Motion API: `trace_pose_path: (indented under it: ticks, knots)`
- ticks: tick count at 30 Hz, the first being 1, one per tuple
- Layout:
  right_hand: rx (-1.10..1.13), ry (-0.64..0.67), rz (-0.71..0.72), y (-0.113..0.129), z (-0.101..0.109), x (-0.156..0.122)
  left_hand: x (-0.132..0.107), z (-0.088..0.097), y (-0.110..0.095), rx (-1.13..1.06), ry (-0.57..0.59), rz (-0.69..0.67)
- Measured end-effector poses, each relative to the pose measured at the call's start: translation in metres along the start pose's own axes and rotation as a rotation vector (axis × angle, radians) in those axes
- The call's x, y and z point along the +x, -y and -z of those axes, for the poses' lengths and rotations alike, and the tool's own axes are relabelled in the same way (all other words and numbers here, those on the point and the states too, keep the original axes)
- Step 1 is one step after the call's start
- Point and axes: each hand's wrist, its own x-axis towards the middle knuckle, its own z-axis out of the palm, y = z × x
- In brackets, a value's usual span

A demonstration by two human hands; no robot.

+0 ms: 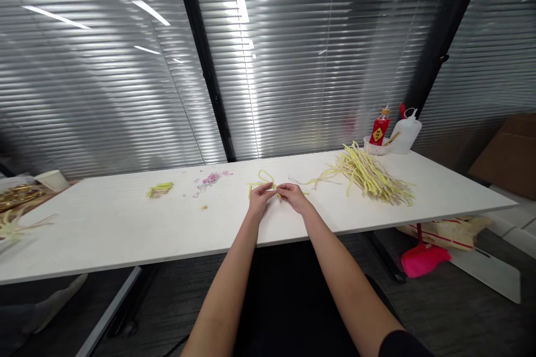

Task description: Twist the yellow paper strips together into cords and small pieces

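Observation:
My left hand (260,197) and my right hand (292,196) are close together just above the white table, fingertips pinched on a thin yellow-green strand (263,173). Part of that strand arches up in a loop behind the fingers, and short ends stick out to either side. How it crosses between my fingertips is hidden. Right of my hands lies a large loose pile of long, pale yellow strands (368,175), with a few trailing toward me. Whether they are stalks or cords I cannot tell.
On the white table (167,234), a small yellow bundle (159,189) and scattered pink rubber bands (210,179) lie to the left. A red bottle (379,129) and a white squeeze bottle (406,133) stand at the back right. A pink dustpan (425,260) is below.

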Motion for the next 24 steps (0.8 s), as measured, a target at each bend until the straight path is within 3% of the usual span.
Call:
trace_pose_path:
  ticks: [11,24]
  knots:
    - [-0.041,0.074,0.002,0.0015,0.0003,-0.0008,-0.0017,-0.002,-0.0016,-0.067,0.016,0.003]
    - [-0.041,0.006,0.035,-0.0022,0.0018,0.0004,0.0005,0.0008,0.0012,-0.058,0.064,-0.015]
